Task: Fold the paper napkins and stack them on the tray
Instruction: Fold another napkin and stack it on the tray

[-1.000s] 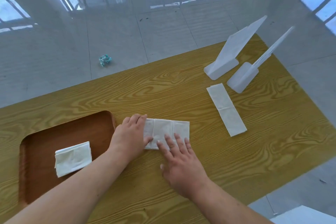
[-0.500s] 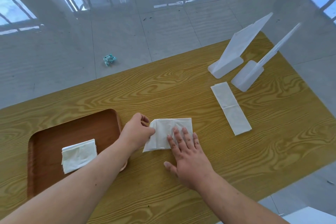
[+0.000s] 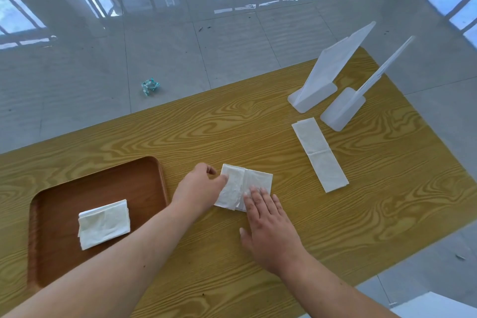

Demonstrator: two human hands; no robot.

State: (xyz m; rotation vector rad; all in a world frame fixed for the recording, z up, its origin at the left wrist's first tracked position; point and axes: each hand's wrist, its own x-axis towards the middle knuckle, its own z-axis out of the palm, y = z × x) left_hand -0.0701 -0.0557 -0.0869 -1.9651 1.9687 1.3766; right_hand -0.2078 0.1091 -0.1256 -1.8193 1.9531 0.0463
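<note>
Seen from the head camera, a person works a white paper napkin (image 3: pixel 245 188) at the middle of a wood-grain table (image 3: pixel 258 131). The left hand (image 3: pixel 200 190) pinches the napkin's left flap between thumb and curled fingers, lifting it partway over the rest of the sheet. The right hand (image 3: pixel 268 224) lies flat and open, its spread fingertips (image 3: pixel 255 192) pressing the napkin's lower right portion against the tabletop. To the left, a brown tray (image 3: pixel 64 204) with rounded corners sits on the table and carries one folded napkin (image 3: pixel 104 223) near its centre. Well apart to the right, an unfolded napkin strip (image 3: pixel 320 153) lies flat on the wood, just beside two white plastic stands (image 3: pixel 333 80) whose tall panels lean backward. A crumpled teal wrapper (image 3: pixel 150 85) rests on the grey tiled floor (image 3: pixel 180 46) beyond the table's far edge. No brand, label or legible writing shows on any item.
</note>
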